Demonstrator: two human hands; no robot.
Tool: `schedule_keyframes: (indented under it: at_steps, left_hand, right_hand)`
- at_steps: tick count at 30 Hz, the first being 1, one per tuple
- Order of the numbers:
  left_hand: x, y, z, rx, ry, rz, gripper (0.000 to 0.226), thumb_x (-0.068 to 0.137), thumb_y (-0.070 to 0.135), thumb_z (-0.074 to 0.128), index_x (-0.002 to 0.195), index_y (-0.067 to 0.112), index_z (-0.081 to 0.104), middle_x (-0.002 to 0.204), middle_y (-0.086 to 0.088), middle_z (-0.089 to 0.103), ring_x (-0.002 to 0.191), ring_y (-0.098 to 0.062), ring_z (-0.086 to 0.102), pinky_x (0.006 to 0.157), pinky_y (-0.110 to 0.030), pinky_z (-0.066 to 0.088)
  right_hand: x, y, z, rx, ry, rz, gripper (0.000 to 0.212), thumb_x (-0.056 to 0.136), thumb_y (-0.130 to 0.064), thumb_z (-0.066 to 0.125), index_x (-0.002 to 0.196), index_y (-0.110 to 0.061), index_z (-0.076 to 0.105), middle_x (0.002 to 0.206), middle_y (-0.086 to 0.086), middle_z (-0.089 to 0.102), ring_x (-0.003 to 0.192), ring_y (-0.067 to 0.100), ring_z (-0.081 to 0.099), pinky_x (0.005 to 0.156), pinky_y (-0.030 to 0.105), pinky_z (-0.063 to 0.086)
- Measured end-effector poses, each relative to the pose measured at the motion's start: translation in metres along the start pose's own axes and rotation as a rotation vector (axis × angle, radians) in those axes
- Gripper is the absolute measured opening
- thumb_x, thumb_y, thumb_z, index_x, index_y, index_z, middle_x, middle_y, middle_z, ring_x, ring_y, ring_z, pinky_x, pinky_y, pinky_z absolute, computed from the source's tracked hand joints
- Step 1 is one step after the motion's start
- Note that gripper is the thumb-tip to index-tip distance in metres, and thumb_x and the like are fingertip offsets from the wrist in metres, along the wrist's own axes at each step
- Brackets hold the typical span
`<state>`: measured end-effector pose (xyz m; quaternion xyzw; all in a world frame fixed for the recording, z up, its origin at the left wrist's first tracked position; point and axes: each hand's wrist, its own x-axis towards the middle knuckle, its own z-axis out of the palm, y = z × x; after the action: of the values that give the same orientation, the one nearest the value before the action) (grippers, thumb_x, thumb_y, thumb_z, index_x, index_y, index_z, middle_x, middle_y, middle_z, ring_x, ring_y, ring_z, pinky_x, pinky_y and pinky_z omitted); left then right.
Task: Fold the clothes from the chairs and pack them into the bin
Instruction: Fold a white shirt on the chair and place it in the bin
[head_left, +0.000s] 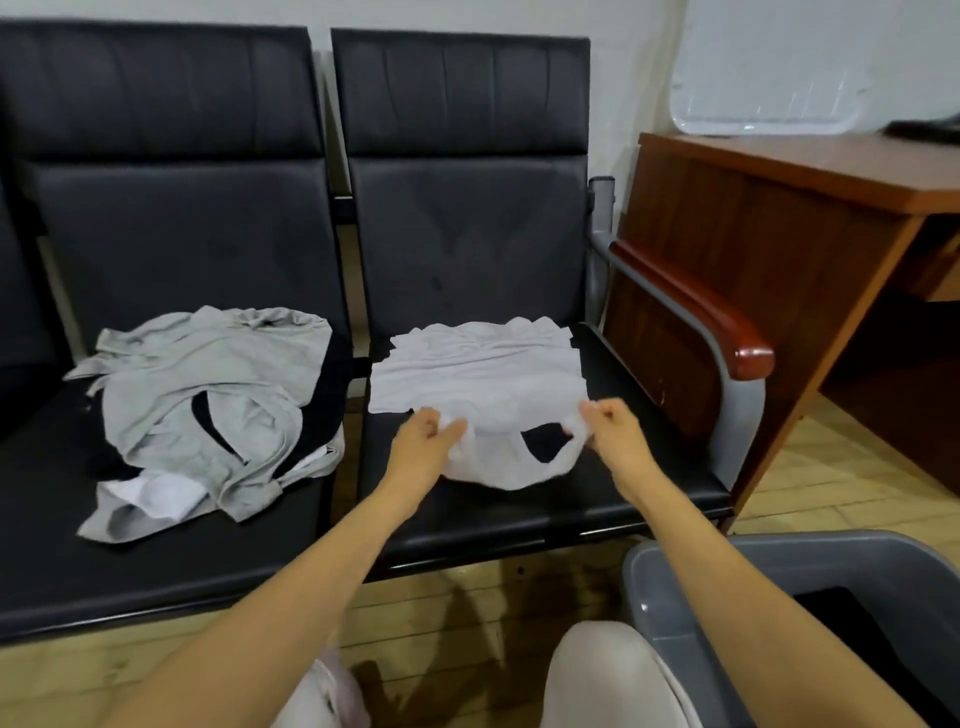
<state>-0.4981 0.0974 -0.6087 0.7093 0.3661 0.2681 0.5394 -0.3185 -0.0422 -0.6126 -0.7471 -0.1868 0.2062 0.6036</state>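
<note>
Head view, looking forward and down at two black chairs set side by side. Both bare forearms reached out from the lower edge of the frame toward the right chair (467, 234) and converged slightly over its seat.

The left hand (428, 441) was at the near left part of the white garment (478, 379). Its fingers were curled and its thumb was closed against them, pinching a bunch of the cloth. The right hand (613, 434) was at about the same level, a little apart to the right, with its knuckles uppermost. Its fingers were curled inward and pinched the garment's near right edge.

Between the two hands the cloth formed a loop, and the black seat showed through its opening. The rest of the white garment lay spread and creased on the right chair's seat, its far edge close to the backrest.

A pile of grey clothes (208, 405) lay crumpled on the seat of the left chair (171, 234). A white piece showed at the pile's near edge and something black showed among the folds.

The grey bin (654, 571) stood on the wooden floor at lower right, beside the person's right knee (602, 670) and partly behind the right forearm. Its interior was dark, and its contents could not be told. A wooden desk (753, 218) stood just beyond the right chair's armrest (696, 306).
</note>
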Motion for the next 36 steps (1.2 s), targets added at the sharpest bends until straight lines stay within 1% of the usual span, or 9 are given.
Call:
schedule_keyframes:
  at_steps: [3, 6, 10, 14, 17, 19, 26, 33, 36]
  left_hand:
    - [-0.007, 0.031, -0.019, -0.236, 0.219, 0.15, 0.018, 0.094, 0.02, 0.056, 0.084, 0.011, 0.044, 0.081, -0.004, 0.045, 0.074, -0.012, 0.043, 0.065, -0.021, 0.037]
    - [-0.022, 0.012, -0.032, -0.132, 0.244, 0.089, 0.018, 0.089, 0.01, 0.057, 0.1, 0.011, 0.043, 0.09, -0.001, 0.049, 0.079, -0.013, 0.048, 0.066, -0.022, 0.04]
    - [-0.047, -0.046, -0.038, 0.127, -0.141, -0.229, 0.049, 0.086, 0.003, 0.062, 0.128, 0.019, 0.044, 0.119, -0.005, 0.055, 0.095, -0.02, 0.057, 0.074, -0.03, 0.048]
    - [-0.067, -0.05, -0.043, 0.241, -0.303, -0.221, 0.028, 0.085, 0.003, 0.067, 0.111, 0.011, 0.068, 0.127, -0.004, 0.054, 0.122, -0.018, 0.047, 0.088, -0.022, 0.038]
    - [-0.073, -0.05, -0.048, 0.264, -0.33, -0.204, 0.045, 0.077, 0.0, 0.075, 0.12, 0.01, 0.063, 0.138, -0.007, 0.047, 0.132, -0.022, 0.04, 0.091, -0.022, 0.036]
    - [-0.077, -0.051, -0.05, 0.395, -0.372, -0.145, 0.057, 0.075, -0.002, 0.076, 0.128, 0.011, 0.057, 0.136, -0.004, 0.045, 0.132, -0.021, 0.039, 0.092, -0.019, 0.037]
    - [-0.072, -0.032, -0.057, 0.62, -0.164, 0.247, 0.048, 0.083, -0.005, 0.064, 0.129, 0.008, 0.056, 0.11, -0.008, 0.048, 0.112, -0.027, 0.052, 0.081, -0.008, 0.031]
    - [-0.044, 0.023, -0.067, 0.157, 0.059, 0.216, 0.035, 0.079, -0.003, 0.066, 0.101, 0.025, 0.067, 0.114, -0.005, 0.062, 0.108, -0.026, 0.057, 0.092, -0.034, 0.049]
    - [-0.035, 0.037, -0.075, 0.247, 0.094, 0.234, 0.03, 0.081, 0.0, 0.063, 0.104, 0.019, 0.068, 0.112, -0.006, 0.064, 0.105, -0.024, 0.058, 0.089, -0.038, 0.051]
  right_hand:
    - [-0.006, -0.034, -0.007, 0.124, -0.05, -0.258, 0.014, 0.095, -0.026, 0.058, 0.089, -0.014, 0.053, 0.085, 0.004, 0.061, 0.079, 0.015, 0.059, 0.074, 0.025, 0.047]
    - [-0.022, -0.026, -0.011, -0.235, -0.246, -0.336, 0.018, 0.087, -0.024, 0.069, 0.097, -0.019, 0.055, 0.087, 0.002, 0.06, 0.074, 0.011, 0.055, 0.067, 0.023, 0.045]
    - [-0.044, 0.03, -0.015, -0.655, -0.523, -0.125, 0.045, 0.086, -0.022, 0.071, 0.124, -0.026, 0.047, 0.092, 0.0, 0.057, 0.078, 0.013, 0.054, 0.067, 0.021, 0.046]
    - [-0.053, 0.05, -0.016, -0.575, -0.403, 0.021, 0.053, 0.085, -0.013, 0.07, 0.132, -0.018, 0.045, 0.089, 0.003, 0.059, 0.08, 0.014, 0.057, 0.068, 0.02, 0.044]
    - [-0.057, 0.047, -0.022, -0.517, -0.37, 0.185, 0.068, 0.081, -0.007, 0.074, 0.138, -0.016, 0.038, 0.125, 0.01, 0.049, 0.105, 0.024, 0.056, 0.077, 0.027, 0.048]
    - [-0.064, 0.041, -0.026, -0.359, -0.376, 0.251, 0.06, 0.082, -0.002, 0.071, 0.134, -0.014, 0.044, 0.129, 0.01, 0.048, 0.101, 0.022, 0.055, 0.069, 0.025, 0.049]
    - [-0.07, 0.005, -0.033, 0.258, -0.272, 0.042, 0.025, 0.087, 0.002, 0.062, 0.106, -0.015, 0.065, 0.114, 0.016, 0.062, 0.101, 0.026, 0.063, 0.085, 0.038, 0.055]
    - [-0.058, -0.021, -0.045, -0.149, -0.51, 0.16, 0.029, 0.082, -0.005, 0.071, 0.11, -0.013, 0.066, 0.122, 0.012, 0.06, 0.11, 0.029, 0.058, 0.085, 0.034, 0.053]
    - [-0.059, -0.036, -0.056, -0.323, -0.732, 0.134, 0.043, 0.079, -0.006, 0.074, 0.119, -0.013, 0.063, 0.121, 0.008, 0.057, 0.112, 0.024, 0.055, 0.091, 0.03, 0.049]
